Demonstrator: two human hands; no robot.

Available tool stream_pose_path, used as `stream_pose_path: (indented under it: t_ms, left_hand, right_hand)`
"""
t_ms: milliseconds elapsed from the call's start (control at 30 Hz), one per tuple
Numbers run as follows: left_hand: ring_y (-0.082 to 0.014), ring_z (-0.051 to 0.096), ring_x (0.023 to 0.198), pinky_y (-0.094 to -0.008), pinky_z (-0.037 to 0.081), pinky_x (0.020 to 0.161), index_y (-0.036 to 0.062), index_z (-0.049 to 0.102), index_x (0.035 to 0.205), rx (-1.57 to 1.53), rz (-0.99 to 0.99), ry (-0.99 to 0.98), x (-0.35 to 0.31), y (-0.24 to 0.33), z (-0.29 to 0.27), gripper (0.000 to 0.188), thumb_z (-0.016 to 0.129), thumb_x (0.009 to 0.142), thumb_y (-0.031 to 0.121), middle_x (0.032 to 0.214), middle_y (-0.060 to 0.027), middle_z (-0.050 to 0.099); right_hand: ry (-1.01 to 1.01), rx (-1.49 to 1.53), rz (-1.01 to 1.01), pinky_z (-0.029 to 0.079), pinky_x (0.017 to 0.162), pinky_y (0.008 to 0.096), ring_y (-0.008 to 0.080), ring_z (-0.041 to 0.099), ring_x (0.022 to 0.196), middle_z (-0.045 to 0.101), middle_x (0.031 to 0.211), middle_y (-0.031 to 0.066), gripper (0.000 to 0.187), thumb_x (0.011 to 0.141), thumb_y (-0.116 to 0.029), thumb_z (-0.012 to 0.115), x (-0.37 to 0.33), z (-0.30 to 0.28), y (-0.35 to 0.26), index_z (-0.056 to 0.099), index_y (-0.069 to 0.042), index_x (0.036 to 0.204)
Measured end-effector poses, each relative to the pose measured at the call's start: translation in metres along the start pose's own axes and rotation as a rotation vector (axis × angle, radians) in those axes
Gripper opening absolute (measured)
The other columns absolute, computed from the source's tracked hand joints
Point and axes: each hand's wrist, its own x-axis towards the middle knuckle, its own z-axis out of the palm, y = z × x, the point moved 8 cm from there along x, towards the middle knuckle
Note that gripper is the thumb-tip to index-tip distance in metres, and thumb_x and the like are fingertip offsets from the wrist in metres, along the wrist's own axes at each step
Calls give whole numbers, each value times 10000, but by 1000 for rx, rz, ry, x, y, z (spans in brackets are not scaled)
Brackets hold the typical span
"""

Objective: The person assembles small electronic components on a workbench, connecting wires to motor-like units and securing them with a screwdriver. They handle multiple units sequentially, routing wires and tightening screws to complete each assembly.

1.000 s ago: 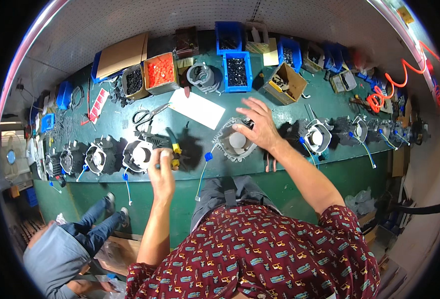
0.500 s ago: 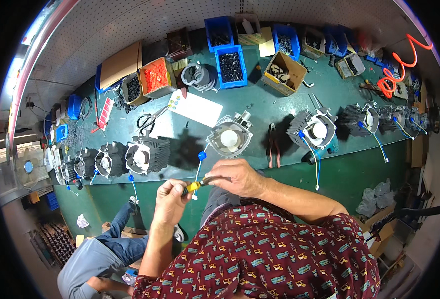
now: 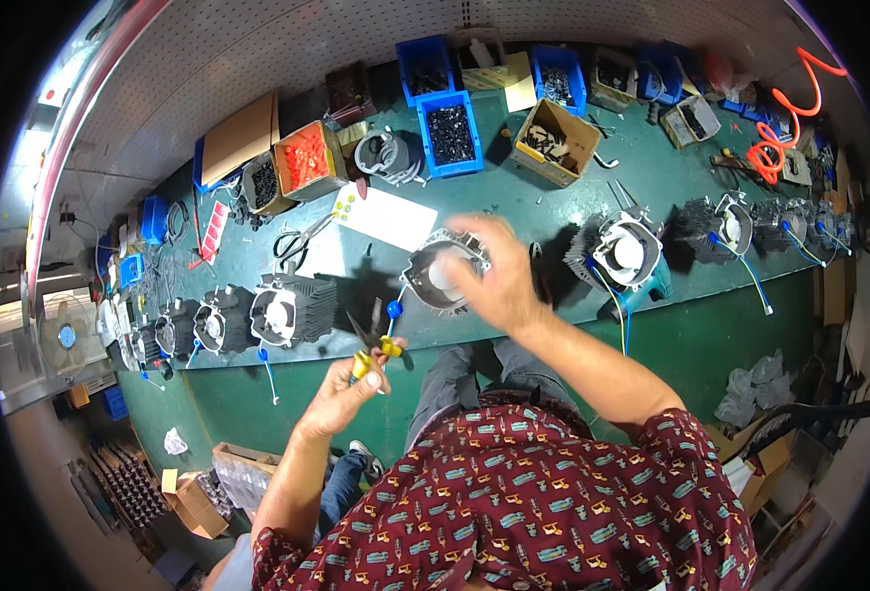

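My left hand (image 3: 339,396) is closed around a small yellow-handled pliers-like tool (image 3: 364,364), its thin dark jaws spread and pointing away from me. Beside it, a wire with a blue sleeve (image 3: 395,311) hangs from the middle grey metal housing (image 3: 423,278). Its lower end runs to my left fingers; whether they grip it I cannot tell. Over the right part of this housing hovers my right hand (image 3: 506,281), blurred, with thumb and fingers apart and nothing visible in them. Red-handled pliers (image 3: 543,281) lie just beyond it, mostly hidden.
More finned housings with wires line the bench edge on the left (image 3: 279,313) and right (image 3: 624,251). Scissors (image 3: 292,244) and a white sheet (image 3: 391,219) lie behind. Blue bins (image 3: 452,135) and boxes (image 3: 307,158) stand at the back. Another person's leg (image 3: 341,492) is below left.
My right hand has left the yellow-handled tool and moved up and right over the middle housing. The tool stays in my left hand, its jaws now spread. The other person has shifted lower.
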Motion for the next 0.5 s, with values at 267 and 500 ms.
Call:
stream_pose_path:
  t_ms: [267,500]
  left_hand:
    - [-306,613,1092,-401,475,969,-35,684,1062,772,-86,220,37,20,-55,308,702,956,254,1129,-152,646]
    - [-416,608,1136,-479,500,987,-32,685,1139,1283,-46,155,49,-5,-84,337,731,889,189,1189,-217,645]
  right_hand:
    - [-87,-266,371,551,906,417,307,679,1061,685,1233,136,500,792,-425,832,0,42,114,747,-31,1089]
    - [-113,-272,338,554,894,426,325,679,1044,706,1105,122,492,778,-456,852,1,41,103,764,-49,1040]
